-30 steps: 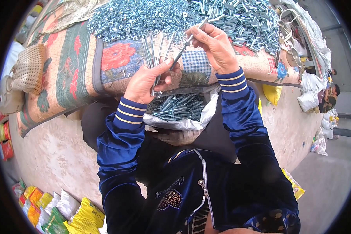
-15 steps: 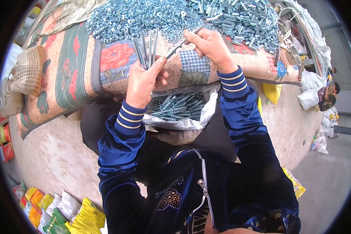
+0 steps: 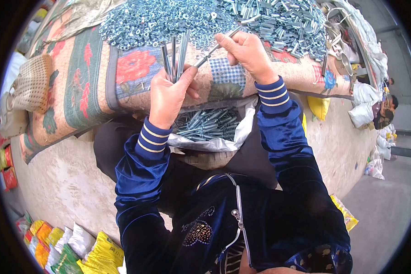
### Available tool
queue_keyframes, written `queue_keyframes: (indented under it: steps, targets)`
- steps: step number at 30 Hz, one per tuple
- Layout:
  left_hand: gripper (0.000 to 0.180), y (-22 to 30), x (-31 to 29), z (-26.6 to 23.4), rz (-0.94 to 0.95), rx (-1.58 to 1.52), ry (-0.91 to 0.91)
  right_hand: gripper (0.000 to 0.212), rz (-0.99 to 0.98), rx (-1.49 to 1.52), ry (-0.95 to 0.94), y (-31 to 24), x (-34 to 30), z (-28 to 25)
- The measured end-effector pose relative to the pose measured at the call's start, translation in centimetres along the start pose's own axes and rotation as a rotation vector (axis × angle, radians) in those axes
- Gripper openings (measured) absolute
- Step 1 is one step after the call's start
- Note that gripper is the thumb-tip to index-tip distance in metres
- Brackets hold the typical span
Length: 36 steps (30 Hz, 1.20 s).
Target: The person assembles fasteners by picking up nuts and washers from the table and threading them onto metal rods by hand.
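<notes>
My left hand [image 3: 168, 98] is closed around several long metal bolts [image 3: 174, 57], which stick up fanned out above the fingers. Between its thumb and fingers is the lower end of one more bolt [image 3: 200, 62], slanting up to the right. A small nut or washer seems to sit partway along that bolt, too small to be sure. My right hand [image 3: 251, 57] pinches the bolt's upper part with thumb and forefinger. Beyond the hands lie a heap of small nuts and washers [image 3: 164, 20] and, to its right, a heap of short metal sleeves [image 3: 283, 32].
A patterned quilt [image 3: 137, 66] covers the work surface under the heaps. Between my knees stands a lined container [image 3: 244, 132] holding many sleeve bolts [image 3: 208, 124]. A woven basket [image 3: 35, 82] is at the left edge. Filled bags [image 3: 102, 255] lie on the floor lower left.
The bolts in my left hand have tilted to the right and spread differently. My right hand has shifted slightly right along with the slanting bolt's upper end.
</notes>
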<state>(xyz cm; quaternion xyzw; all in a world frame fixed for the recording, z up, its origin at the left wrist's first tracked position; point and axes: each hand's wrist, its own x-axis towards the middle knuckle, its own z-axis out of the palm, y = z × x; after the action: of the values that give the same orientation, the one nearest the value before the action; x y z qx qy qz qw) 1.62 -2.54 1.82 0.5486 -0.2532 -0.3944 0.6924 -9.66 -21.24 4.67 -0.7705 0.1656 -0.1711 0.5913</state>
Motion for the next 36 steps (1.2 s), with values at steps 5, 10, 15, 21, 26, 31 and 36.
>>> queue_keyframes:
  steps: [5,10,15,21,26,31,36]
  targets:
    - [0.019,-0.3,-0.1,-0.1,-0.007,0.009,0.015,0.032,-0.076,0.069,0.12,0.0,-0.2,1.4]
    - [0.019,0.5,-0.2,0.1,-0.092,-0.015,0.002,0.029,0.176,-0.082,0.155,-0.5,-1.1,1.7]
    - [0.023,-0.5,-0.5,0.0,0.024,0.297,0.025,0.027,0.077,-0.19,0.012,-1.9,-2.1,2.6]
    - [0.028,-0.3,0.4,-1.4,-0.137,0.009,-0.026,0.014,-0.284,-1.22,0.496,2.8,-3.9,-7.1]
    - [0.023,0.2,0.4,-0.6,-0.216,-0.035,-0.027,0.012,0.289,-1.543,0.458,5.1,-2.2,-10.5]
    - [0.021,-0.6,0.8,-1.4,-0.289,-0.193,-0.077,0.012,0.13,-1.364,0.525,3.8,-1.8,-8.8]
    - [0.021,-0.2,0.3,-1.2,-0.385,-0.139,-0.165,0.012,-0.052,-0.101,0.175,0.8,-1.7,-3.6]
